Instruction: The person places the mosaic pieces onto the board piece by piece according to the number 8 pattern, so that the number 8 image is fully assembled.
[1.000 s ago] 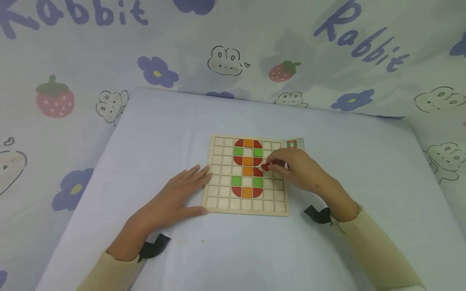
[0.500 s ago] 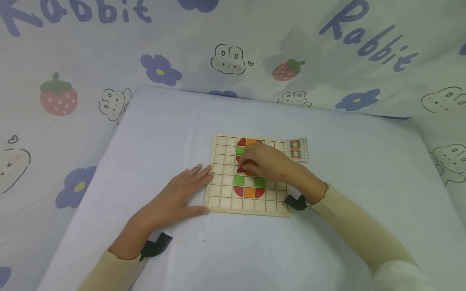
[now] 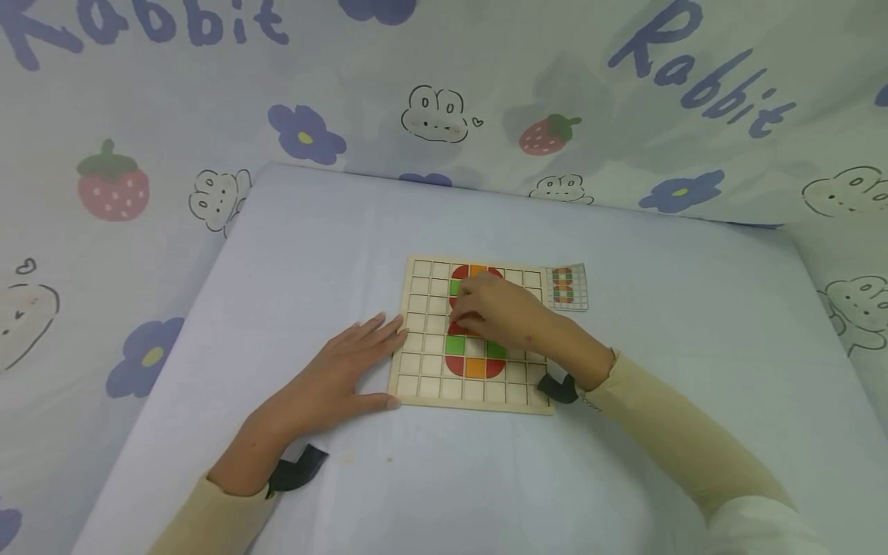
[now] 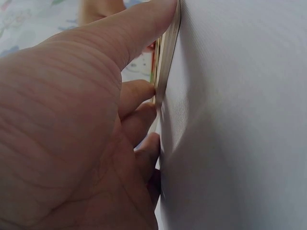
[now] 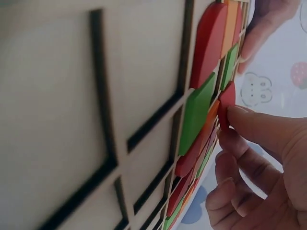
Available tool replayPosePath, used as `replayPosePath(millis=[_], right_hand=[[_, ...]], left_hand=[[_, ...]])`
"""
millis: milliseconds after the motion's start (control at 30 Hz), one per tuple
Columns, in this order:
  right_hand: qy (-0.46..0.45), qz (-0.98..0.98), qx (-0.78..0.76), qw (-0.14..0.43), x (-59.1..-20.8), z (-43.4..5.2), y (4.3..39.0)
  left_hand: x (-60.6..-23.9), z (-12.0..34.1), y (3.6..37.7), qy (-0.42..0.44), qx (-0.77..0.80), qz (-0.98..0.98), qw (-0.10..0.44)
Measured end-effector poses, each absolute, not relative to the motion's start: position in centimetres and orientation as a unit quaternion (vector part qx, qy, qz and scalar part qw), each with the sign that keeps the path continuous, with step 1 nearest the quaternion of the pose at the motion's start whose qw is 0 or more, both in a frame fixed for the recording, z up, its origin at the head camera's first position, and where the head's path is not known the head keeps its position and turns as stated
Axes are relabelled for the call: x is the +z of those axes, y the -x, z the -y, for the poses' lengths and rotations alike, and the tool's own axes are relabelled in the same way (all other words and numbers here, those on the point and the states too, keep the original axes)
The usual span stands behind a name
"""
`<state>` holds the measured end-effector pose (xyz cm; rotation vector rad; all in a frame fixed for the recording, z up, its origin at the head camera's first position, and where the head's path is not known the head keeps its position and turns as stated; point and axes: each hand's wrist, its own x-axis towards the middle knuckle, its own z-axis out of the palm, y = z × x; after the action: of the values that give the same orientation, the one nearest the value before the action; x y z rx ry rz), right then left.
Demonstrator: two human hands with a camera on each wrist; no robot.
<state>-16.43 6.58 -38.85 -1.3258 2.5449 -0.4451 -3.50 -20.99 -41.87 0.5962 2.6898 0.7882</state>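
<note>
A wooden grid board [image 3: 423,389] lies on the table, with red rounded tiles, green square tiles [image 3: 455,345] and orange square tiles [image 3: 475,368] set in its middle columns. My right hand [image 3: 502,308] is over the board and pinches a red rounded tile [image 5: 226,105] between thumb and fingers, at a cell just above the left green tile. It covers several tiles in the head view. My left hand [image 3: 333,378] rests flat on the table with fingers spread, its thumb and fingertips touching the board's left edge [image 4: 168,52].
A small pattern card [image 3: 570,287] with a printed coloured grid lies at the board's upper right corner. The white table [image 3: 444,478] backs onto a cloth printed with rabbits, flowers and strawberries. A dark strap [image 3: 298,469] shows at the left wrist.
My right hand has moved left across the board with the red tile, then lowered it slightly at a cell in the middle. The pattern card has come into fuller view. The left hand stays put.
</note>
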Motion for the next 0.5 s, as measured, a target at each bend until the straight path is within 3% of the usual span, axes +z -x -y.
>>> replayPosePath(millis=[267, 500], right_hand=[[0.491, -0.867, -0.066, 0.058, -38.8, -6.2, 15.5], [0.47, -0.875, -0.108, 0.043, -38.9, -6.9, 14.8]], left_hand=[[-41.9, 21.0, 3.5, -0.208, 0.275, -0.929, 0.134], [-41.9, 21.0, 3.4, -0.208, 0.274, -0.93, 0.133]])
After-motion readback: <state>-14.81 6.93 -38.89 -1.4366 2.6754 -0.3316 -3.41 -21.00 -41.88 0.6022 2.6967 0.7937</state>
